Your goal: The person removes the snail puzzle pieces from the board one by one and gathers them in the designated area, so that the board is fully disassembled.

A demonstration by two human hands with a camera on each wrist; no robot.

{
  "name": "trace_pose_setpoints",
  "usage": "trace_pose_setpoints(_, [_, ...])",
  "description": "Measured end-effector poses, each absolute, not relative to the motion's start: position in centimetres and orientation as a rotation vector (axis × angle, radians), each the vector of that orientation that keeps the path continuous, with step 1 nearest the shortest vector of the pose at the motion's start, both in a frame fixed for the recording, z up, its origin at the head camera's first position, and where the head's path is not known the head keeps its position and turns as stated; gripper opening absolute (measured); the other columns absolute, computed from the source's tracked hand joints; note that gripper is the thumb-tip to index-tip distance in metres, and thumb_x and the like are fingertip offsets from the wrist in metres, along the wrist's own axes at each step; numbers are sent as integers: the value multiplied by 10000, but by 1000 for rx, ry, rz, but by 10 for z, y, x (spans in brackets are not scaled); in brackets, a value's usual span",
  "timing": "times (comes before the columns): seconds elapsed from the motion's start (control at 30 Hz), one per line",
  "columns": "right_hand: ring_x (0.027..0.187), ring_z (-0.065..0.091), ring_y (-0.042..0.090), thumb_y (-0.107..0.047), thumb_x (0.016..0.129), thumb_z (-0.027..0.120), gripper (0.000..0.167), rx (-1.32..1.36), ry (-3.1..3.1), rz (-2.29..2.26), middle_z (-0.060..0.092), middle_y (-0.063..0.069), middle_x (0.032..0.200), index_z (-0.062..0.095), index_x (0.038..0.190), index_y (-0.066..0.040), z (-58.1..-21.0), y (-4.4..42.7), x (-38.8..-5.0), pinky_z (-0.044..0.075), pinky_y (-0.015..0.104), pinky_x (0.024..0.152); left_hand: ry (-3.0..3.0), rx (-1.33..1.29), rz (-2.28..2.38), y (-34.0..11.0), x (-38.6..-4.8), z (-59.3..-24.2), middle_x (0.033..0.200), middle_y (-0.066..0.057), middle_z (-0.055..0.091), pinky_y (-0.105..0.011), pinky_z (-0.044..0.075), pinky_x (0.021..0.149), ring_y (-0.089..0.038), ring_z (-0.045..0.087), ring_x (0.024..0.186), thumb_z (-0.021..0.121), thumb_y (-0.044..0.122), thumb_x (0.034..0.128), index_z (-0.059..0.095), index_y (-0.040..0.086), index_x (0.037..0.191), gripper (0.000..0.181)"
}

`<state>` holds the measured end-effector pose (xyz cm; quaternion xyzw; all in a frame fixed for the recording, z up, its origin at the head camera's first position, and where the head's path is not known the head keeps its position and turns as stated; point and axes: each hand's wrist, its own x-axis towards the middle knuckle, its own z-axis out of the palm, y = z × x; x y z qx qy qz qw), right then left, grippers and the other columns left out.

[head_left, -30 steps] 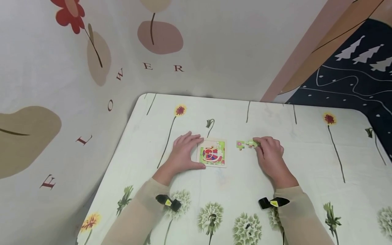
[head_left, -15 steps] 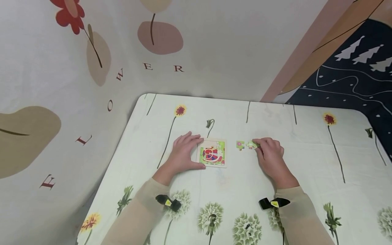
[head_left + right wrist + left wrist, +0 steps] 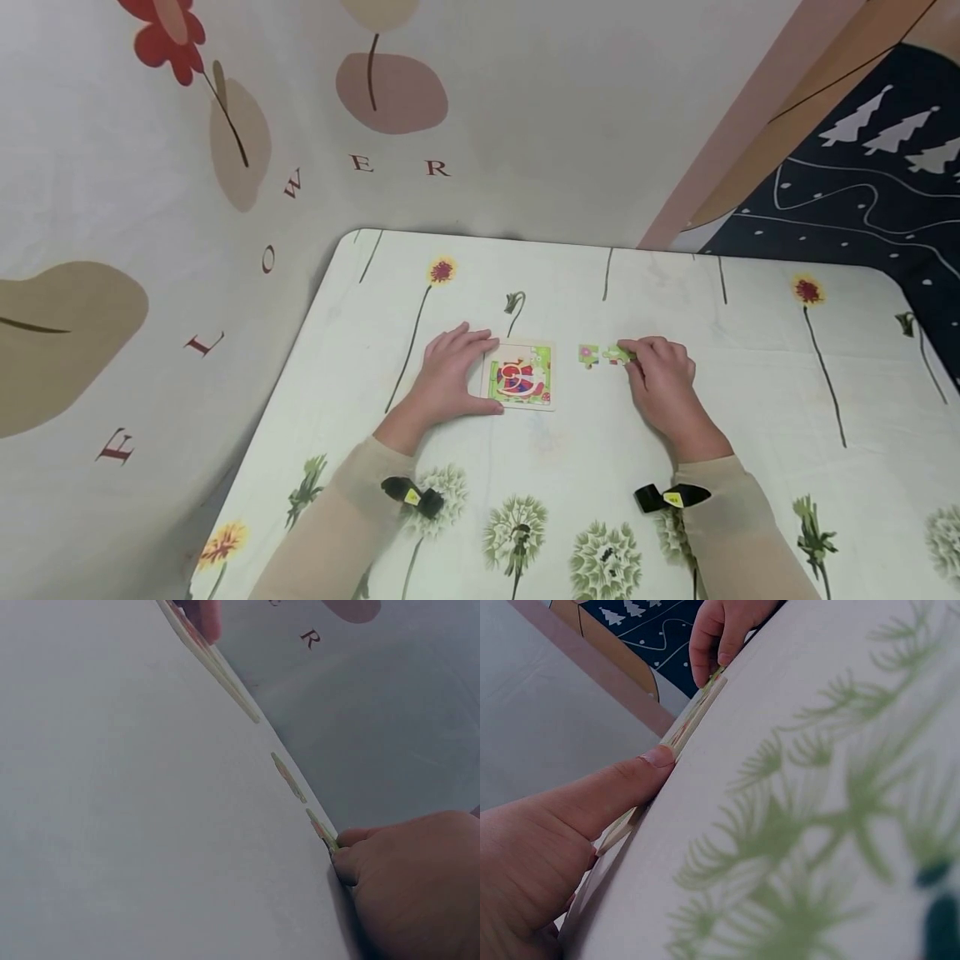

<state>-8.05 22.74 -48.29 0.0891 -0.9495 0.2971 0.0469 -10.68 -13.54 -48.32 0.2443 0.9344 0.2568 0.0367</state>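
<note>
Flower-print tablecloth. Jigsaw tray: left hand spread about its left side. Right of tray: right hand pinches green piece; leftward slip could jostle pink-flower piece.

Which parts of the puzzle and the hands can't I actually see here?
Head view: one end of the pinched piece, under the right hand's fingertips.
Head view: the puzzle board's left corners, covered by the left hand.
Head view: fine print on the other loose piece, too small.
Left wrist view: the board's picture, seen nearly edge-on.
Right wrist view: most of the left hand, cut off by the top edge.
</note>
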Motion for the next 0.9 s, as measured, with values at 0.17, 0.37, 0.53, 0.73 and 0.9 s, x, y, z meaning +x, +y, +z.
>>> trace_pose_setpoints(0.17, [1263, 387, 486, -4, 1059, 581, 344, 275, -2890, 896, 536, 233, 1284, 636, 1399, 11, -484, 227, -80, 255, 681, 1039, 2866, 750, 791, -135, -106, -483, 1653, -42, 455, -578, 135, 1271, -330, 223, 1602, 982, 578, 675, 542, 153, 1576, 1088])
trace_pose_setpoints(0.37, [1266, 387, 485, -11, 1061, 581, 353, 268, -2900, 892, 526, 230, 1300, 632, 1410, 8, -483, 227, -80, 255, 679, 1039, 2874, 763, 788, -135, -107, -484, 1653, -49, 456, -587, 144, 1267, -338, 226, 1601, 984, 574, 670, 546, 148, 1572, 1090])
trace_pose_setpoints(0.53, [1282, 377, 486, -40, 1060, 574, 371, 260, -2897, 927, 526, 227, 1315, 628, 1425, -1, -481, 226, -80, 233, 685, 1055, 2873, 758, 797, -136, -107, -484, 1651, -47, 458, -581, 140, 1269, -334, 227, 1601, 983, 574, 670, 549, 152, 1570, 1085])
trace_pose_setpoints(0.73, [1317, 362, 483, -270, 1048, 669, 470, 218, -2860, 934, 528, 225, 1340, 616, 1439, -14, -481, 222, -81, 193, 697, 1085, 2868, 754, 810, -135, -107, -484, 1648, -48, 461, -578, 135, 1270, -334, 228, 1600, 980, 578, 673, 549, 149, 1570, 1084])
trace_pose_setpoints(0.9, [1318, 367, 478, -350, 1013, 702, 515, 235, -2809, 924, 536, 211, 1324, 625, 1410, -32, -481, 209, -82, 186, 704, 1092, 2867, 743, 809, -134, -107, -482, 1645, -47, 466, -577, 136, 1268, -334, 230, 1599, 984, 579, 668, 540, 146, 1576, 1099])
